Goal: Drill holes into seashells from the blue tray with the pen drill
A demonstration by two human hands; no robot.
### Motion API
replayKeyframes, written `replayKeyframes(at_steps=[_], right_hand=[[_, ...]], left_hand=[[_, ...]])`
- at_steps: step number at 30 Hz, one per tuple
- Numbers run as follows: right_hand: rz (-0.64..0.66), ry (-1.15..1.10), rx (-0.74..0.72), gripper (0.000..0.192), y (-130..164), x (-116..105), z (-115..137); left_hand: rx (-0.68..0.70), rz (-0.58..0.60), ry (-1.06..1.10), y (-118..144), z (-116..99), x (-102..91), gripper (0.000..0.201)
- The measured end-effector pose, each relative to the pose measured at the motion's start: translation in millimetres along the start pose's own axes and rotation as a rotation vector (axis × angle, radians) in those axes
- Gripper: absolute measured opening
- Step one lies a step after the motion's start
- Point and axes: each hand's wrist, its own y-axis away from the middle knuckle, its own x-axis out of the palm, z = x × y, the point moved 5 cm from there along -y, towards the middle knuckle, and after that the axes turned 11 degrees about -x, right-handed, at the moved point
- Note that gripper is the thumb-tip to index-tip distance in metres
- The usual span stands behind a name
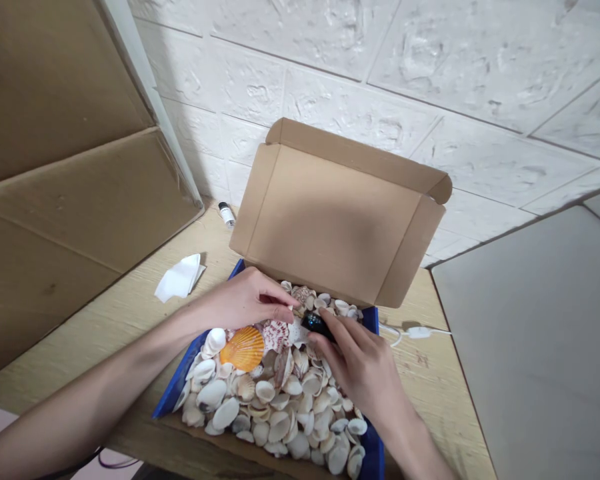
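Observation:
A blue-sided cardboard box [373, 373] stands before me, filled with many seashells [280, 423], mostly white and cream. My right hand [363, 357] grips a small glossy black object [316, 324] over the upper part of the shells; its kind does not show clearly. Close to its tip, the thumb and fingers of my left hand [263, 300] are pinched together, with a tiny pale bit at the fingertips that I cannot make out. An orange scallop shell [243, 349] lies below my left hand, beside a purple-and-white speckled shell [276, 335].
The box's cardboard lid [340, 213] is raised against the white wall [320, 53]. A crumpled white tissue [180, 277] and a small black-capped bottle [226, 214] lie on the wooden table [145, 327]. A white cord with an inline switch [417, 331] runs at the right. Cardboard panels [80, 193] stand at the left.

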Motion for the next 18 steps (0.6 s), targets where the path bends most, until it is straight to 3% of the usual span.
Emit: replayKeyframes(at_steps=[18], right_hand=[[-0.052,-0.004,-0.005,0.029,-0.9,-3.3,0.4]], left_hand=[[0.024,0.063,0.136,0.0,-1.3,0.7,0.027]])
